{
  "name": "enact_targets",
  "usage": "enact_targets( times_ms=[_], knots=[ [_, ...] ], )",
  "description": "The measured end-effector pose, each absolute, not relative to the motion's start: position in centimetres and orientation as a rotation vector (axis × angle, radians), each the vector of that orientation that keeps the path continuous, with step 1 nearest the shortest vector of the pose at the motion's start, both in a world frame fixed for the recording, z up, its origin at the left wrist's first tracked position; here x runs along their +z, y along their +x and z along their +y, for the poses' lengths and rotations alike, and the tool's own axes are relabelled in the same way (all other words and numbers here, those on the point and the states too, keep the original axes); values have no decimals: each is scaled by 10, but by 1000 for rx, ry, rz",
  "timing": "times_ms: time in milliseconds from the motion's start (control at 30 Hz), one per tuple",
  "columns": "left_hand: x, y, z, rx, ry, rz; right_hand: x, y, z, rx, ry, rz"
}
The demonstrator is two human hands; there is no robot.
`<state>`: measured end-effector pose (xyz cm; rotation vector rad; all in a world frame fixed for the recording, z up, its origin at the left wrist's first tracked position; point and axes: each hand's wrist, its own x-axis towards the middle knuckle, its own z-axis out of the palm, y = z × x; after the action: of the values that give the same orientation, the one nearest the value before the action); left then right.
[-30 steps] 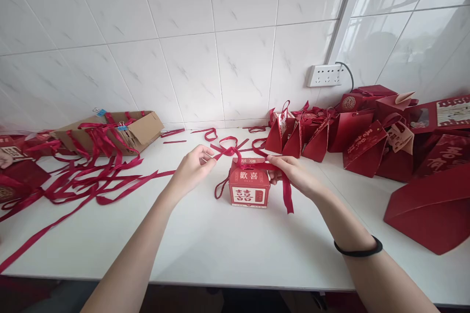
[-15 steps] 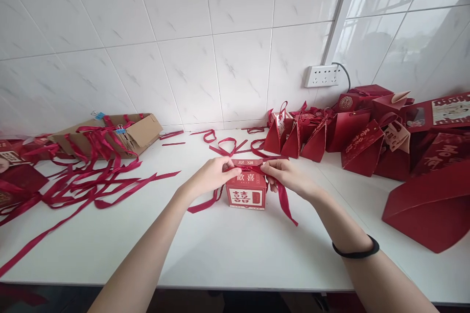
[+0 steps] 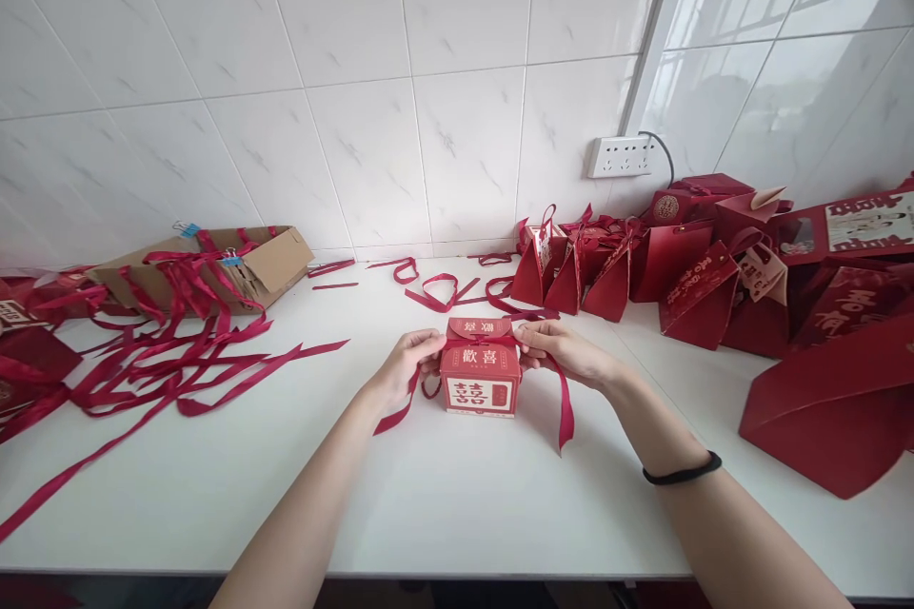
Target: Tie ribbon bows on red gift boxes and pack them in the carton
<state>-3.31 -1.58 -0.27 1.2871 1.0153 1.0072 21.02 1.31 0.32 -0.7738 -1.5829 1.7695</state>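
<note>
A small red gift box (image 3: 480, 382) with white characters stands upright on the white table (image 3: 428, 485), near its middle. A dark red ribbon (image 3: 564, 404) runs over the top of the box and hangs down on both sides. My left hand (image 3: 407, 367) pinches the ribbon at the box's left top edge. My right hand (image 3: 555, 349) pinches it at the right top edge, and a long tail drops from there to the table. A black band sits on my right wrist.
Several loose red ribbons (image 3: 157, 371) lie spread over the left of the table, beside an open cardboard box (image 3: 271, 259). Red gift bags (image 3: 685, 290) crowd the back right under a wall socket (image 3: 620, 156). A large red bag (image 3: 835, 419) lies at the right edge.
Both hands have come down from above the box to its top side edges, pulling the ribbon flat across the lid. The ribbon tails now hang lower on each side.
</note>
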Motion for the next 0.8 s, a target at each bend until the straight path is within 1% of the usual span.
enact_targets(
  times_ms=[200,300,433,633,700,800],
  knots=[
    [-5,-38,-20,989,1362,977,1,217,17,1817,-755,-1714],
    [-3,-41,-26,930,1358,965,7,221,12,1767,-793,-1818],
    [4,-39,-42,875,1317,944,26,227,-6,1542,-845,-1992],
    [29,-31,-69,781,1439,1023,51,213,-50,1039,-784,-2074],
    [35,-29,-75,715,1490,1080,52,202,-61,1031,-792,-2062],
    [39,-29,-84,638,1567,1115,46,188,-71,1196,-778,-2018]
  ],
)
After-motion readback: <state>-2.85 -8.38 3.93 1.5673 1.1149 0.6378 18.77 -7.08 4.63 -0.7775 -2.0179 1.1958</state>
